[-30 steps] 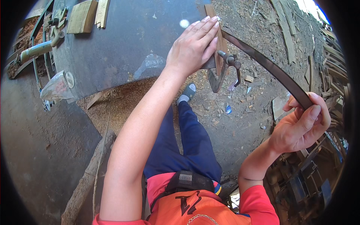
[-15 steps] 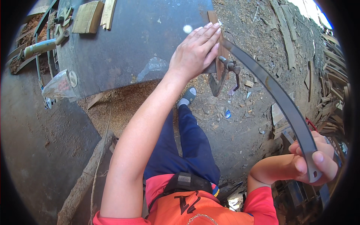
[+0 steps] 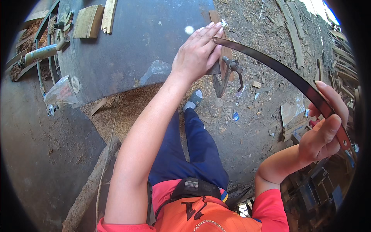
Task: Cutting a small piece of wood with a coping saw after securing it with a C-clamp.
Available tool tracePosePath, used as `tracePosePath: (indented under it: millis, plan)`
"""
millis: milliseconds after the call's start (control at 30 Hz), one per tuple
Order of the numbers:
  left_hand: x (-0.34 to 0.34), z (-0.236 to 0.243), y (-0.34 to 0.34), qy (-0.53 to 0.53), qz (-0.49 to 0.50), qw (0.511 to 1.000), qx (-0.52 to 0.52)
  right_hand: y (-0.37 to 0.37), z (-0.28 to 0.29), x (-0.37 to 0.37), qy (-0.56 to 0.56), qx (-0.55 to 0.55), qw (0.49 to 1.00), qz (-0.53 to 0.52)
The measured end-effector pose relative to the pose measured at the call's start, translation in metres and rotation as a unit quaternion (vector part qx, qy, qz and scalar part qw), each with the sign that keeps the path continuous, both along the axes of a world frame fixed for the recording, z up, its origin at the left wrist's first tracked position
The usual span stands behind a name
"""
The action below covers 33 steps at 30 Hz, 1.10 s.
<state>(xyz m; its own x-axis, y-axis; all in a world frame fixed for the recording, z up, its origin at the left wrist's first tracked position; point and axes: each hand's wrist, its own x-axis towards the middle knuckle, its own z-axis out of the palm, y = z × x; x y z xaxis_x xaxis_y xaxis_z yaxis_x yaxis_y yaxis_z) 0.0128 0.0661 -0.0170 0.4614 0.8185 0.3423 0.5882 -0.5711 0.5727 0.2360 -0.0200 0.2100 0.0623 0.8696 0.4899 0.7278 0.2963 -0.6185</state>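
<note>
My left hand [image 3: 197,48] lies flat with fingers stretched along the right edge of a dark metal-topped table [image 3: 123,50], partly over a brown wooden strip [image 3: 225,65]. Its thumb rests by that strip. A screw clamp [image 3: 232,69] grips the table corner just nearer to me. In my right hand [image 3: 324,131] is a long, thin, flat metal strip [image 3: 278,71] with a hole at its near end, pinched between thumb and fingers. It bows away to the left, and its far tip overlaps my left fingers in view; whether they touch I cannot tell.
Wood blocks [image 3: 88,21] sit at the table's far left, near a plastic bag [image 3: 62,91] on its left corner. Wood scraps and sawdust cover the ground [image 3: 255,116]. Piled offcuts [image 3: 346,58] line the right side. A log [image 3: 91,185] leans at lower left.
My right hand has raised its end of the metal strip away from me and turned it; the far tip has shifted left over my left fingers. My left hand stays on the table edge.
</note>
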Motion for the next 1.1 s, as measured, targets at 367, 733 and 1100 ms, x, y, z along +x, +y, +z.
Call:
tracePosePath:
  millis: [367,733,1100]
  plan:
    - [0.003,-0.001,0.0,-0.01,0.013,1.0,0.015,-0.023,-0.015,-0.002,-0.079,0.037,0.97,-0.225]
    - [0.002,-0.001,0.0,-0.015,0.01,1.0,0.013,-0.02,-0.007,-0.014,-0.117,-0.003,0.993,-0.029]
    - [0.003,-0.002,0.0,-0.016,0.015,1.0,0.016,-0.027,-0.009,-0.015,-0.129,-0.033,0.979,-0.153]
